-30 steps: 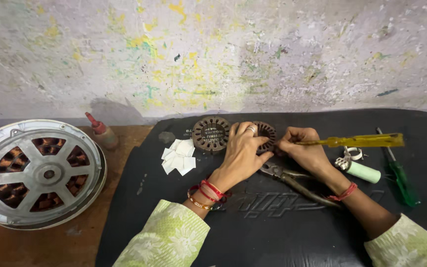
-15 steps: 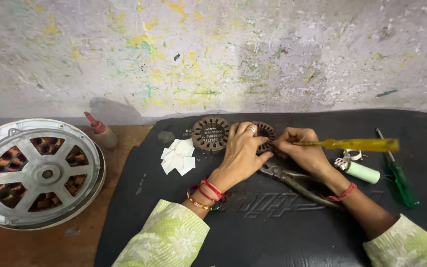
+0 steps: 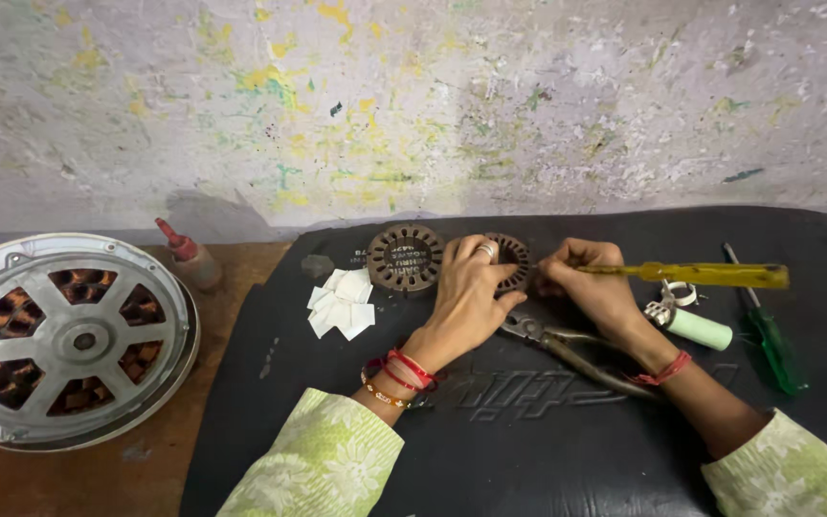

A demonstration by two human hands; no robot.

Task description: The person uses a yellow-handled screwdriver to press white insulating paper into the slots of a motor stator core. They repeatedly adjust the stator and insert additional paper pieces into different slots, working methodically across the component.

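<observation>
Nothing much has moved since the earlier frames: both hands stay on the same ring and the yellow tool keeps its near-level line.

On the worktop (image 3: 241,278), at 9 o'clock, lies one round metal motor housing (image 3: 64,340), and beside it one small bottle (image 3: 189,257) with a red tip. On the black mat (image 3: 547,460) sits one pile of white paper pieces (image 3: 342,304), then two brown slotted rings: the free ring (image 3: 404,257) and the held ring (image 3: 513,260) at 12 o'clock. The left hand (image 3: 461,302) presses on the held ring, fingers closed over it. The right hand (image 3: 593,287) is clamped on one yellow-handled screwdriver (image 3: 696,275). Pliers (image 3: 567,349) lie under the wrists. At 3 o'clock: one pale green roll (image 3: 701,328), one green screwdriver (image 3: 768,335).
</observation>
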